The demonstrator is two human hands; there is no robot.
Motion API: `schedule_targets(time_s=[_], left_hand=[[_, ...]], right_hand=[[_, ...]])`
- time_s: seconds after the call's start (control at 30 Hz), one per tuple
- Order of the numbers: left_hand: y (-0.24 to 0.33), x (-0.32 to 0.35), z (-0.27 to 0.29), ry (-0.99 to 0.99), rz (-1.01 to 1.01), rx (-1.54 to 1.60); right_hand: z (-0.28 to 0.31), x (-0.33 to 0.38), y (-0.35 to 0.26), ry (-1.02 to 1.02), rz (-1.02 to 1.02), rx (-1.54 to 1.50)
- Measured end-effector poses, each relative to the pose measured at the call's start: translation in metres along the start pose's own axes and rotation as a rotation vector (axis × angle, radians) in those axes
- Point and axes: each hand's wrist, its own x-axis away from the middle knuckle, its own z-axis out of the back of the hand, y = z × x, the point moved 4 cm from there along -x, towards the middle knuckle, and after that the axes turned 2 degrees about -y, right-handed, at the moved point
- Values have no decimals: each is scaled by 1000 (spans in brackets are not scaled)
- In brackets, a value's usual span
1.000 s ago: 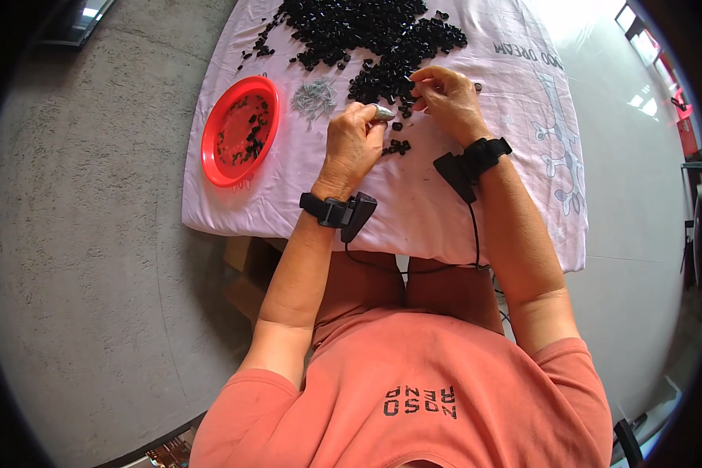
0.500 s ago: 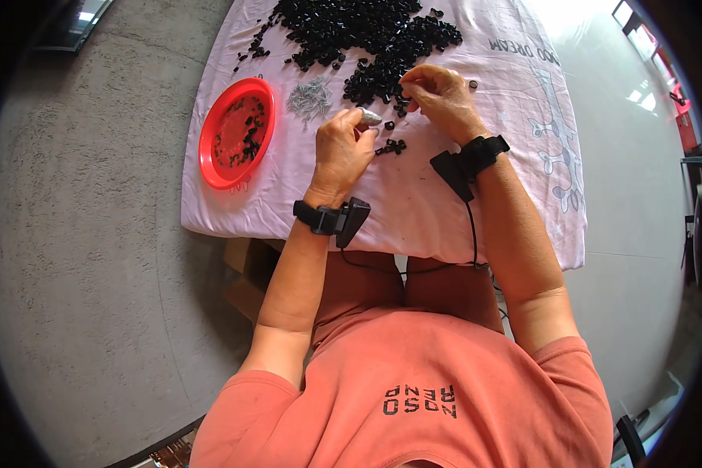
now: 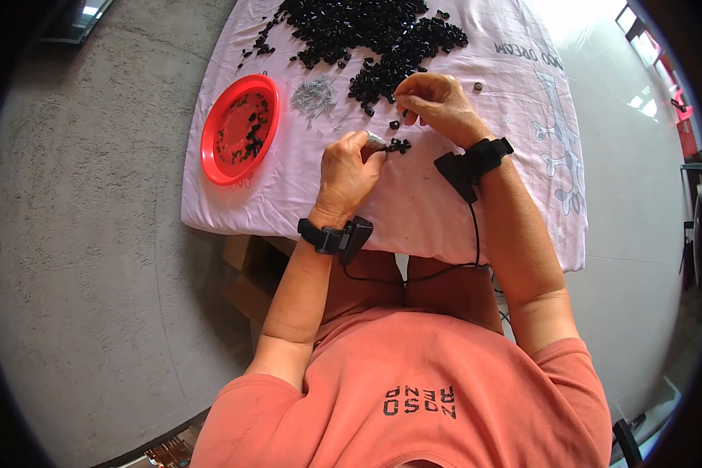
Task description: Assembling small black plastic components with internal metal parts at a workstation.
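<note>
Cloth-covered desk (image 3: 409, 195) is carrying black parts (image 3: 359, 39) toward far edge, probably light, stiff; pinch by sides. Left hand (image 3: 351, 168), right hand (image 3: 441, 108) both curling; can't tell if gripping.

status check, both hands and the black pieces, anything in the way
Left hand beside small black cluster, grip unclear. Right hand by near edge of black pile, grip unclear. Loose black piece between hands, no obstruction seen.

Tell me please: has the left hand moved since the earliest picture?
Yes, toward the person's body: the left hand reached clearly beyond the small cluster of black pieces, and now ends about level with it.
</note>
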Motion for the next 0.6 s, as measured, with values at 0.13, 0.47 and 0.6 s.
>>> schedule_targets(time_s=[0.13, 0.47, 0.6], left_hand=[[-15, -2, 1, 56, 87, -57], [-13, -1, 5, 107, 32, -22], [-3, 0, 9, 101, 44, -69]], right_hand=[[-3, 0, -5, -41, -30, 2], [-7, 2, -3, -74, -58, 0], [-7, 2, -3, -79, -57, 5]])
